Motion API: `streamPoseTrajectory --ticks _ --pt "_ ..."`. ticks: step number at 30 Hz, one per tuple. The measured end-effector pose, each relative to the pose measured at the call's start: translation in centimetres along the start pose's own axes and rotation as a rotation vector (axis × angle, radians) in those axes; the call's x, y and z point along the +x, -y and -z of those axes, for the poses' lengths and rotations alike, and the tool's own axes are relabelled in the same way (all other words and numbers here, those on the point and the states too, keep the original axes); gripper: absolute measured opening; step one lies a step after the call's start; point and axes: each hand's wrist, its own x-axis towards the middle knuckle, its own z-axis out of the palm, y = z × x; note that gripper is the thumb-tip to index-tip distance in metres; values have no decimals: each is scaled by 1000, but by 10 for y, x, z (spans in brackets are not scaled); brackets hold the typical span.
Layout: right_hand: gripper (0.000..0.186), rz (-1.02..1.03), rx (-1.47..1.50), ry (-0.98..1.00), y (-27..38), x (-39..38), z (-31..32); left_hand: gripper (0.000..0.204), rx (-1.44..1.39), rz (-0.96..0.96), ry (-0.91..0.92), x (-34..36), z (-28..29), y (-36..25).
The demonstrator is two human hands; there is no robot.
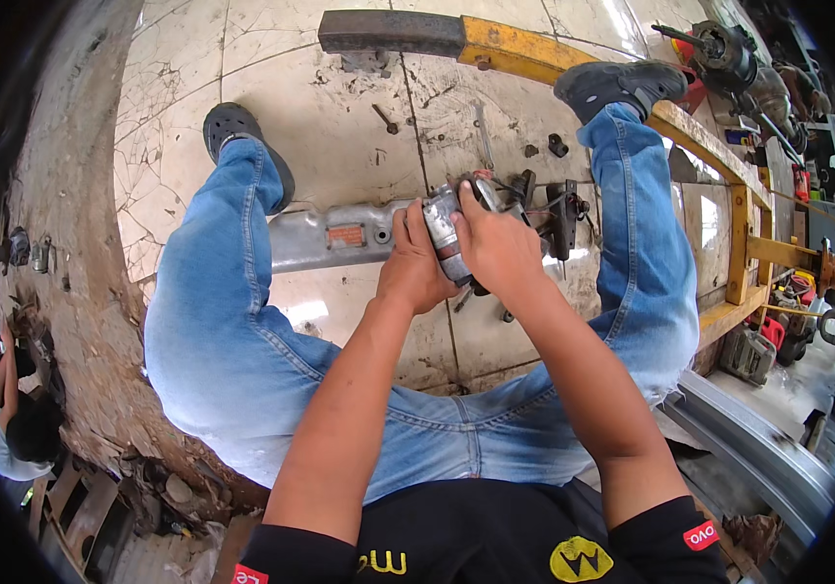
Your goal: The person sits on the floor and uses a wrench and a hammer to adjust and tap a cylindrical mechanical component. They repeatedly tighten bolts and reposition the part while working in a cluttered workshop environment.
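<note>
Between my legs, both hands are closed around a grey cylindrical metal motor [447, 234], which looks like a starter motor. My left hand [415, 263] wraps its left side. From the right, my right hand [497, 243] grips it, thumb and fingers over the top. The underside of the motor is hidden. Just left of it a long silver cast-metal cover [305, 241] with an orange label lies on the tiles, its right end behind my left hand. Dark metal parts with wires [561, 216] sit to the right of the motor.
A spanner [484, 134], a bolt [386, 119] and a small black part [557, 146] lie on stained tiles ahead. A yellow and black steel frame [515, 45] curves past my right foot. Machine parts [724, 58] crowd the far right. Another person [23, 428] is at the left rim.
</note>
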Motion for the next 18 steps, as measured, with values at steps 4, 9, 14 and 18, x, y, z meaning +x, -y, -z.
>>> streamPoseTrajectory --ticks 4,9,14,18 --pt "44 0 -51 110 -12 -34 15 142 -70 14 14 -13 -21 -12" --pt "44 42 44 -38 0 11 3 143 10 0 -27 1 6 -1" --pt "41 33 -23 61 -11 -24 9 144 -28 58 33 -3 -2 -7" --pt "41 59 30 -35 -5 3 8 143 -28 17 -9 -1 2 -6"
